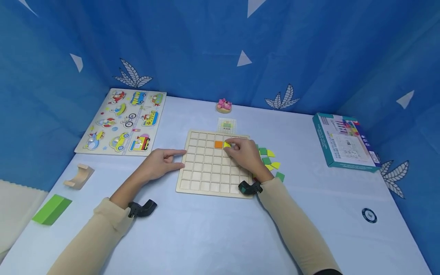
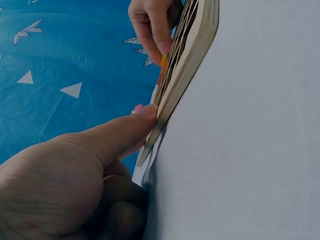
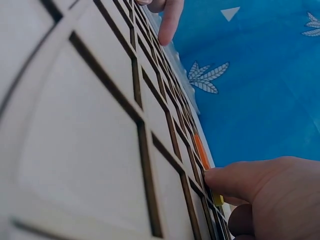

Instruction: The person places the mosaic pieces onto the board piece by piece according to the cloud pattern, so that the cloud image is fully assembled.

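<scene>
A wooden grid board (image 1: 206, 168) with square cells lies on the table in the head view. An orange square tile (image 1: 218, 144) sits in one of its upper cells. Just to the right of that tile, my right hand (image 1: 245, 152) pinches a yellow tile (image 1: 227, 144) between thumb and fingers; in the right wrist view the yellow tile (image 3: 218, 199) is partly hidden by the thumb. My left hand (image 1: 159, 164) touches the board's left edge with extended index finger and thumb. Green and yellow tiles (image 1: 266, 160) lie beside the board, partly covered by my right hand.
A pattern card (image 1: 227, 125) and a pink figurine (image 1: 224, 105) are behind the board. At left are a picture puzzle (image 1: 110, 131), an arched wooden block (image 1: 80, 177) and a green block (image 1: 52, 209). A box (image 1: 345, 141) and a round chip (image 1: 369, 215) lie at right.
</scene>
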